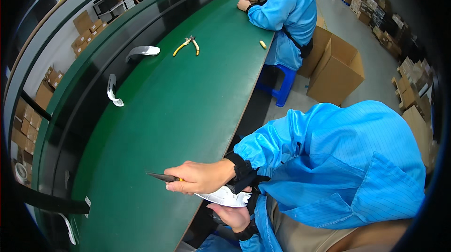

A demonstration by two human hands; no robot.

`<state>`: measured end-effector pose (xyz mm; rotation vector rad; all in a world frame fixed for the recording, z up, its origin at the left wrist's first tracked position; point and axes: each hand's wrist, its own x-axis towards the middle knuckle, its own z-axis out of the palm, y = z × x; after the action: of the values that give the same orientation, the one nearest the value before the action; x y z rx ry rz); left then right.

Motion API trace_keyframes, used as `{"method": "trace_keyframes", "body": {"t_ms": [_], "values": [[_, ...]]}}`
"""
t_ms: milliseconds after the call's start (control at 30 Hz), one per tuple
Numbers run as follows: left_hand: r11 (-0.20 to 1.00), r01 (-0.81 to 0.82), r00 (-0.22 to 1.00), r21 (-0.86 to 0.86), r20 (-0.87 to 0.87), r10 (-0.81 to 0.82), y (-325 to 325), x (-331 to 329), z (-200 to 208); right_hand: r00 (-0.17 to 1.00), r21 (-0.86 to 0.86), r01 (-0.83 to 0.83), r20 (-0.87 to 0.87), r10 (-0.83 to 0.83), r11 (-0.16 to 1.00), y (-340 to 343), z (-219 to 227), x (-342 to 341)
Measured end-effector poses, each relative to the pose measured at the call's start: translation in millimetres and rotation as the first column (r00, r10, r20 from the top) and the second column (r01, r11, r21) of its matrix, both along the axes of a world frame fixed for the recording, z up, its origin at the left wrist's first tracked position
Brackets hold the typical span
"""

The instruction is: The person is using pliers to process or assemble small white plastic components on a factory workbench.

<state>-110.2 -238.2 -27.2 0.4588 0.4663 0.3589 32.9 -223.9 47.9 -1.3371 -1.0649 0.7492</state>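
Note:
My right hand (199, 177) is closed around a tool (162, 176) with a dark pointed tip; a bit of yellow shows at the fingers, and its exact kind is hidden by the grip. Below that wrist, my left hand (232, 215) grips a white curved plastic piece (226, 197) at the table's near edge. The right hand and wrist cover part of this piece. Both wrists wear black bands.
Yellow-handled pliers (187, 46) and a small yellow object (263, 44) lie on the green table (155, 125). White curved pieces (145, 51) (112, 91) rest along its far side. Another person in blue (286, 7) sits farther along, near an open cardboard box (336, 71).

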Motion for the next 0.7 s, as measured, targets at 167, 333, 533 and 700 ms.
{"method": "trace_keyframes", "body": {"t_ms": [167, 333, 533, 700], "values": [[0.998, 0.05, 0.999, 0.03, 0.002, -0.05, 8.4, 3.9, -21.1, 0.998, 0.011, 0.046, 0.041, -0.046, 0.999, 2.3, -5.9, -1.7], [0.999, 0.019, 0.999, 0.04, -0.035, -0.018, 5.1, 3.9, -14.9, 0.996, 0.04, 0.077, 0.043, -0.079, 0.996, 2.9, -1.1, -4.8], [0.994, -0.047, 0.989, 0.094, -0.135, 0.06, 4.8, 5.5, -6.6, 0.994, 0.013, 0.069, 0.083, -0.069, 0.998, -0.2, 4.4, -9.3], [0.996, 0.036, 0.997, 0.087, -0.064, -0.031, 8.3, 2.8, -10.7, 0.991, -0.014, 0.057, 0.122, -0.055, 0.998, -0.1, 3.3, -9.3]]}}
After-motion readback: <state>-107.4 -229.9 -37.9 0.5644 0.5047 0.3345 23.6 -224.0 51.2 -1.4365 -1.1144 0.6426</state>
